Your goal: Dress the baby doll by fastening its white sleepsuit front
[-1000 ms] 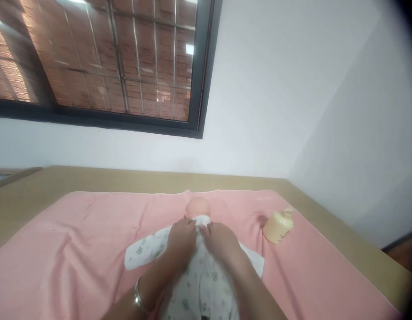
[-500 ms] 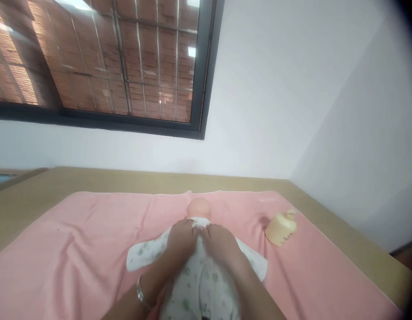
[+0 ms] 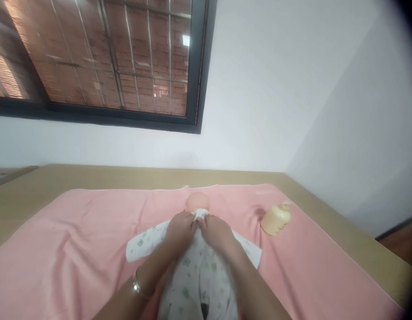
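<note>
A baby doll lies on its back on a pink towel (image 3: 75, 240), its bare head (image 3: 198, 202) pointing away from me. It wears a white romper (image 3: 199, 275) with small green prints. My left hand (image 3: 179, 230) and my right hand (image 3: 215, 231) meet at the romper's collar just below the doll's chin. Both pinch the collar edges with closed fingers. A metal bangle (image 3: 138, 286) sits on my left wrist.
A pale yellow bottle (image 3: 276, 218) lies on the towel to the doll's right. The towel covers a tan table (image 3: 92, 177) set against a white wall. A dark-framed window (image 3: 102, 62) with bars shows a brick wall. The table's right edge drops off to a floor.
Both hands have slid up the doll's chest to the collar and drawn closer together. The view shifted slightly.
</note>
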`<move>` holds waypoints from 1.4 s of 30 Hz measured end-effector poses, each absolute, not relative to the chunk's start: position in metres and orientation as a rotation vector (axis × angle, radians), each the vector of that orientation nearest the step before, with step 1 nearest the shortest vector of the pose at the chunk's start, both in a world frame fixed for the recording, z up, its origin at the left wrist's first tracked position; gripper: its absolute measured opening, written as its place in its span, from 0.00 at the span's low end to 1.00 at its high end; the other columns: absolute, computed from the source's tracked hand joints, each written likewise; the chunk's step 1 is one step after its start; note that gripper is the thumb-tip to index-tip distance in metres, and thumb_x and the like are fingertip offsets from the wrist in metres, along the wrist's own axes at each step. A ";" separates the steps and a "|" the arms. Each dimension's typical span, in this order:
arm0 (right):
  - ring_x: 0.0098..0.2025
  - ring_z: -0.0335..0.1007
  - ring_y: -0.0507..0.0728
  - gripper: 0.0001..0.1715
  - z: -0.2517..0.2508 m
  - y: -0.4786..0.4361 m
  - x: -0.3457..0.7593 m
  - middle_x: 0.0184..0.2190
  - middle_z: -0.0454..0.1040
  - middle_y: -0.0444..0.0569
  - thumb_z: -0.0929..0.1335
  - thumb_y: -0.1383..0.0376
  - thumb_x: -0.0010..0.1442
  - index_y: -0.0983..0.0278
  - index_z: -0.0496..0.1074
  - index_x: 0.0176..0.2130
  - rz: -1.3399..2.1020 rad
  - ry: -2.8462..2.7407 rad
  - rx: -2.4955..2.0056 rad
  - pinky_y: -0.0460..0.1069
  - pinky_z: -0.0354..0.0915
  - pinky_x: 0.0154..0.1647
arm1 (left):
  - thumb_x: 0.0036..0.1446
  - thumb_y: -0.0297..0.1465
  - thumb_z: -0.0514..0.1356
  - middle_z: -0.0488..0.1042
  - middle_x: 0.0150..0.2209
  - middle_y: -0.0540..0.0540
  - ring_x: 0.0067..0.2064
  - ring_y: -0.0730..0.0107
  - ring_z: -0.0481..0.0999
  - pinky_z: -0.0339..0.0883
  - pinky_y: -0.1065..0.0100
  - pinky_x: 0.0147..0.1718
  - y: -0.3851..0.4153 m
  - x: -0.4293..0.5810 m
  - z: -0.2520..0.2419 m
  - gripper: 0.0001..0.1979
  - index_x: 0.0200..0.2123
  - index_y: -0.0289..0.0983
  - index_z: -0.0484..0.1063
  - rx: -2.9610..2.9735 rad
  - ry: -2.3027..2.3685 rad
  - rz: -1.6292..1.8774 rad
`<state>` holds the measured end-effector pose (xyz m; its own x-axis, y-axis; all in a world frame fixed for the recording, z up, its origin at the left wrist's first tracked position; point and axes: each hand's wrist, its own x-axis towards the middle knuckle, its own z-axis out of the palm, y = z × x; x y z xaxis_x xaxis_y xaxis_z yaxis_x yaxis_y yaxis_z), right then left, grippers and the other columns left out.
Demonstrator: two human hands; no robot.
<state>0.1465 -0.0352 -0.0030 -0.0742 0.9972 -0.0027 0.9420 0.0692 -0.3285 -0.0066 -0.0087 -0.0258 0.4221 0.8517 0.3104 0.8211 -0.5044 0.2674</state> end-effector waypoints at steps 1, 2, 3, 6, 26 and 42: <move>0.42 0.72 0.62 0.37 -0.004 -0.032 0.147 0.39 0.75 0.60 0.46 0.50 0.67 0.67 0.73 0.42 0.373 -2.107 -2.002 0.53 0.62 0.41 | 0.61 0.30 0.46 0.74 0.35 0.43 0.39 0.64 0.71 0.62 0.64 0.41 -0.010 -0.005 -0.025 0.14 0.32 0.36 0.71 2.566 1.544 0.657; 0.42 0.72 0.62 0.37 -0.004 -0.031 0.148 0.39 0.76 0.60 0.46 0.50 0.67 0.67 0.73 0.42 0.382 -2.106 -2.015 0.53 0.62 0.41 | 0.61 0.31 0.47 0.74 0.35 0.43 0.39 0.64 0.71 0.62 0.63 0.41 -0.011 -0.005 -0.024 0.14 0.33 0.36 0.71 2.537 1.576 0.669; 0.42 0.72 0.62 0.38 -0.004 -0.031 0.148 0.39 0.76 0.60 0.46 0.50 0.67 0.67 0.73 0.41 0.384 -2.110 -2.018 0.53 0.62 0.41 | 0.61 0.33 0.48 0.74 0.36 0.43 0.39 0.63 0.71 0.62 0.63 0.41 -0.012 -0.005 -0.023 0.14 0.33 0.36 0.71 2.504 1.609 0.664; 0.41 0.71 0.62 0.39 -0.002 -0.038 0.146 0.37 0.75 0.60 0.45 0.49 0.66 0.66 0.73 0.39 0.332 -2.161 -1.956 0.53 0.62 0.40 | 0.61 0.36 0.49 0.75 0.34 0.43 0.38 0.63 0.72 0.63 0.64 0.39 -0.011 -0.008 -0.022 0.15 0.30 0.37 0.71 2.444 1.605 0.589; 0.44 0.71 0.62 0.39 -0.010 -0.020 0.146 0.40 0.76 0.60 0.47 0.49 0.66 0.70 0.74 0.43 0.313 -1.977 -2.080 0.53 0.62 0.45 | 0.63 0.40 0.41 0.74 0.38 0.41 0.41 0.59 0.72 0.62 0.62 0.42 -0.001 0.004 -0.032 0.22 0.37 0.35 0.70 2.503 1.722 0.649; 0.46 0.68 0.67 0.38 -0.039 -0.008 0.141 0.41 0.74 0.65 0.52 0.45 0.63 0.72 0.71 0.44 0.257 -1.799 -2.097 0.58 0.57 0.47 | 0.62 0.45 0.43 0.73 0.38 0.42 0.40 0.60 0.71 0.60 0.64 0.37 0.009 0.001 -0.047 0.21 0.38 0.37 0.67 2.291 1.817 0.549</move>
<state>0.1408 -0.0077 -0.0391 0.1709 0.9805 0.0970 0.9139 -0.1209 -0.3875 0.0007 0.0095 -0.0465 0.1915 0.9647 0.1810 0.9032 -0.2454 0.3520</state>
